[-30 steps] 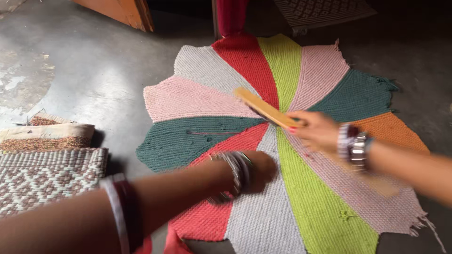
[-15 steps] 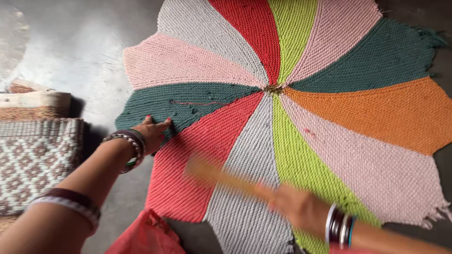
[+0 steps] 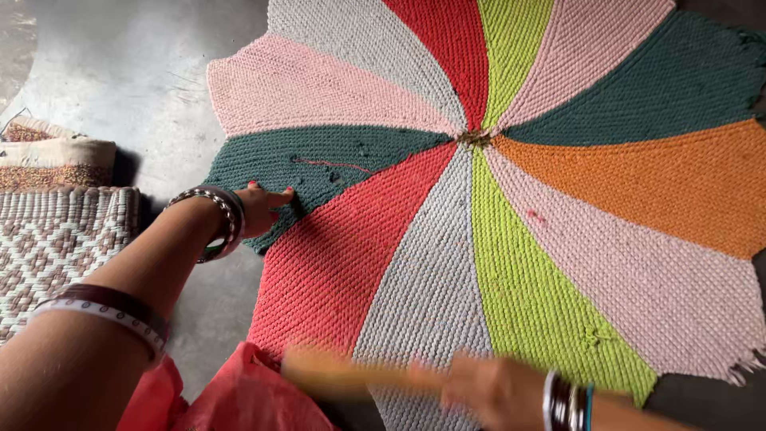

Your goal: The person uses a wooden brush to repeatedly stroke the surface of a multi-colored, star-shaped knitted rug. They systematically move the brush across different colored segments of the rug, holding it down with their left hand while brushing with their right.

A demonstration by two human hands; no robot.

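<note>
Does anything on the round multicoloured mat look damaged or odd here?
Yes. The dark green wedge of the round woven multicoloured mat, beside the left hand, shows small holes and a loose pinkish thread. The pale pink edge at lower right is frayed. The right hand holds a blurred yellowish stick.

You have no labels, signs or screens before you. The only package-like thing is a crumpled red-pink plastic bag (image 3: 239, 395) at the bottom edge, lying on the grey floor beside your left arm, its contents hidden.
</note>
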